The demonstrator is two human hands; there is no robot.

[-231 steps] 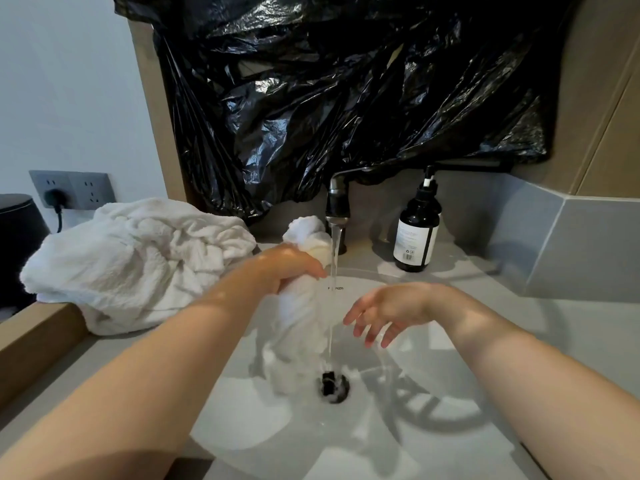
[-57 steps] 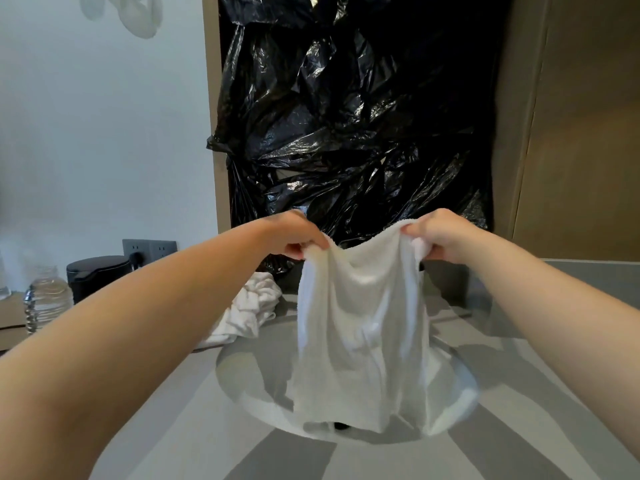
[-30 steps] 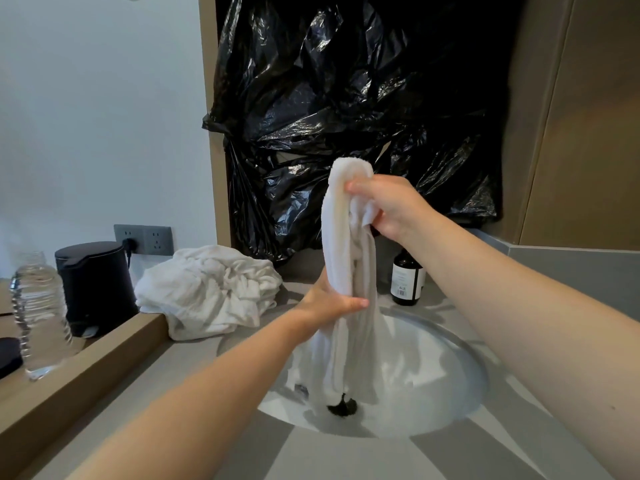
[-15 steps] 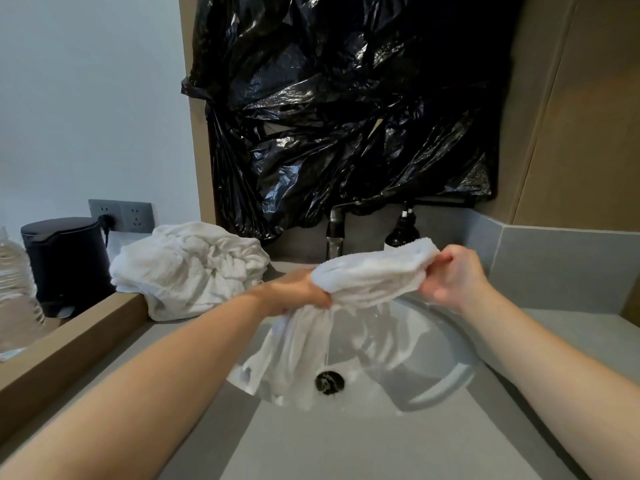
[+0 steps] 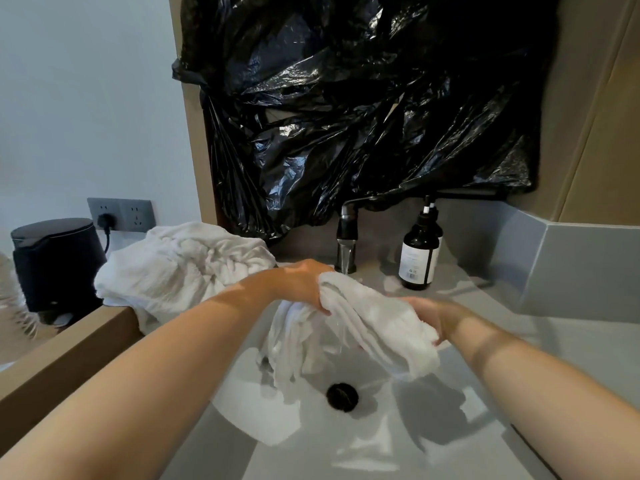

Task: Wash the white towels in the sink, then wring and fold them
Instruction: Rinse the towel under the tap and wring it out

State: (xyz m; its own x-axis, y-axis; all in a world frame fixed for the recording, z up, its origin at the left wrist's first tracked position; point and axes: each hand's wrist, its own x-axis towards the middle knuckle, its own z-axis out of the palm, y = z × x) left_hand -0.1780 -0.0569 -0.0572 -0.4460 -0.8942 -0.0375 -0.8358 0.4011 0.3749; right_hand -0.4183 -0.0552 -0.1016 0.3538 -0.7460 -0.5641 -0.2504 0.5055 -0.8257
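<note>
**While it drips, the towel wants a fist at each end**

Because the white towel is soaked, I judge it heavy for its size, limp and a little slippery, but not fragile. It hangs bunched over the sink, its loose tail drooping below the left hand, whose fingers curl round one end. The right hand closes on the other end, though blur partly hides its fingers. Firm fistfuls on the thick roll should suit wringing. More towels lie heaped on the counter.
</note>
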